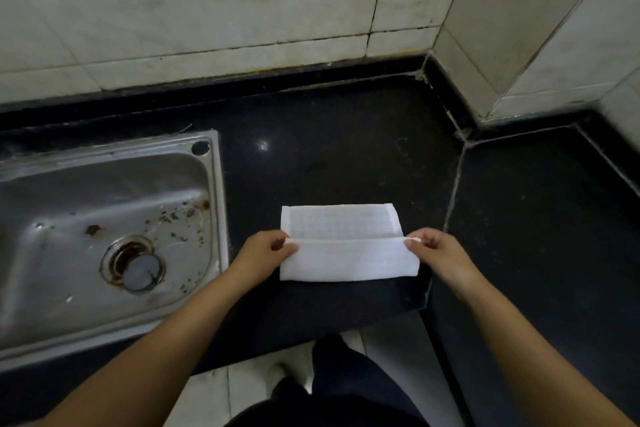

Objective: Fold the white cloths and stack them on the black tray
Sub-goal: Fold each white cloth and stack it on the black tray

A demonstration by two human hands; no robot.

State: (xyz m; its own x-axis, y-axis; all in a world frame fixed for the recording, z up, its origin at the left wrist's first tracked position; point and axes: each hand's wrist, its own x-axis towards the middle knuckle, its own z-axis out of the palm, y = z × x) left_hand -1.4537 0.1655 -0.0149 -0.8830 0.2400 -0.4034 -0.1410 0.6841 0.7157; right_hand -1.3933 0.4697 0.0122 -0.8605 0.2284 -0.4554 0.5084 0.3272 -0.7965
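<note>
Cloth (346, 246) sits on the black counter (346, 156), near its front edge and right of the sink (104, 218). It's mid-fold: near half already doubled over, with the free edge running left-right across the middle and the far strip still single layer. Left hand (266, 253) pinches the left end of that edge, thumb on top. Right hand (436, 253) pinches the right end the same way. Gripping both ends keeps the edge taut and straight, so the fold probably lands square rather than skewed. Cloth is flat on the counter, so the surface does the aligning. No tray visible from here, and no other cloths either. I'd say this is an early fold on this piece; stacking comes later. Main risk: the thin material slips from a pinch and the edge goes crooked.
</note>
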